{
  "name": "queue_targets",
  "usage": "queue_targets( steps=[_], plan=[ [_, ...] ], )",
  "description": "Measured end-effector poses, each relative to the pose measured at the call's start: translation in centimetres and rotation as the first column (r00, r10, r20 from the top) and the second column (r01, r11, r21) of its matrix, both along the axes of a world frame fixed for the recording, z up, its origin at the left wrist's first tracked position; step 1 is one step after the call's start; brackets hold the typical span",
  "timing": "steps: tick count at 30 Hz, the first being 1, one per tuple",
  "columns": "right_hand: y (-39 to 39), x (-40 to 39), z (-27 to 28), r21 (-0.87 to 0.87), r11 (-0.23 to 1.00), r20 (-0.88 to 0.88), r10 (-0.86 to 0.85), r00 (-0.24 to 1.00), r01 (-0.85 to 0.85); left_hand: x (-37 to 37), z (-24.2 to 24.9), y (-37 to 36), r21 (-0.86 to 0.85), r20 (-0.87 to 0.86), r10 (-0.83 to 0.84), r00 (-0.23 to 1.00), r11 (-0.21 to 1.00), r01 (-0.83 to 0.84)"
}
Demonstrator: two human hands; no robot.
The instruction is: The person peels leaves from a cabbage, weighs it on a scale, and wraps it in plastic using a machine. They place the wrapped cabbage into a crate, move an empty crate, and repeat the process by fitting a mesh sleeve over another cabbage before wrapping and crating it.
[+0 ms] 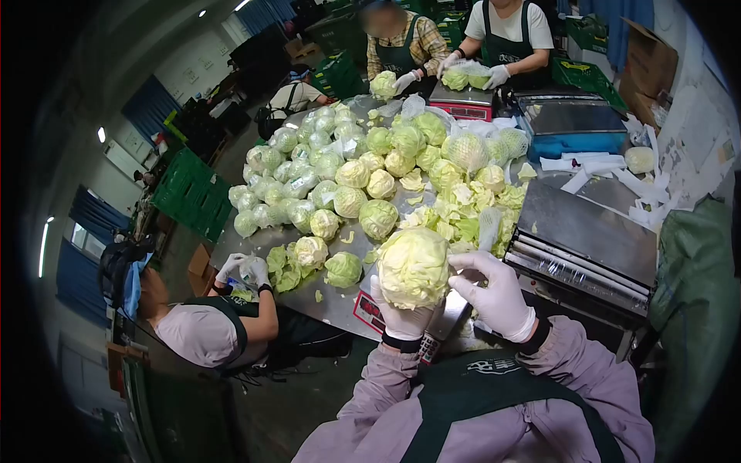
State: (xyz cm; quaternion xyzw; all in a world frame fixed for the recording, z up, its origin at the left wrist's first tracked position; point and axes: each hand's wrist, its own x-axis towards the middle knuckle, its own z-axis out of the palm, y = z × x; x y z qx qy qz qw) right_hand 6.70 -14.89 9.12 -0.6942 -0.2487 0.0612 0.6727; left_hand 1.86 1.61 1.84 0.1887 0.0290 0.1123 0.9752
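Observation:
A pale green cabbage without net or wrap is held up in front of me. My left hand, in a white glove, cups it from below with the fingers partly hidden behind it. My right hand, gloved too, has its fingers bent and the fingertips at the cabbage's right side. Under my left hand is a scale with a red front panel. Just beyond the cabbage lies a heap of loose leaves.
Many wrapped cabbages and bare ones cover the metal table. A film-wrapping machine stands at right. Co-workers handle cabbages across the table, and another person works at left. Green crates are stacked beyond.

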Motion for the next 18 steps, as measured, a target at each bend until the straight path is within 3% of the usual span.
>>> queue_targets(
  steps=[2, 4, 7, 11, 13, 18],
  plan=[
    [-0.1, 0.0, -0.1, 0.032, 0.999, -0.057, 0.018, 0.998, -0.017, -0.1, -0.2, 0.2, -0.013, 0.007, -0.003, 1.0, 1.0, 0.003],
    [-0.1, 0.1, -0.1, -0.127, 0.991, 0.118, -0.034, 0.992, 0.05, 0.0, -0.4, 0.3, -0.025, 0.019, -0.003, 1.0, 1.0, 0.003],
    [-0.2, 0.5, -0.1, -0.118, 0.991, 0.183, -0.045, 0.982, 0.068, -0.1, -0.6, 0.2, -0.019, 0.013, -0.021, 1.0, 1.0, 0.021],
    [-0.8, 1.2, 0.3, -0.106, 0.994, 0.073, 0.042, 0.996, -0.034, -0.5, -0.7, 0.3, 0.003, 0.002, -0.036, 0.999, 0.999, 0.036],
    [-0.9, 1.3, 0.3, -0.138, 0.99, 0.341, 0.018, 0.94, 0.031, -0.7, -0.7, 0.2, 0.016, -0.005, -0.028, 1.0, 0.999, 0.028],
    [-1.0, 1.6, -0.7, -0.1, 0.992, 0.487, -0.016, 0.873, 0.074, -0.6, -0.6, 0.2, 0.138, 0.023, 0.045, 0.999, 0.989, -0.047]
  ],
)
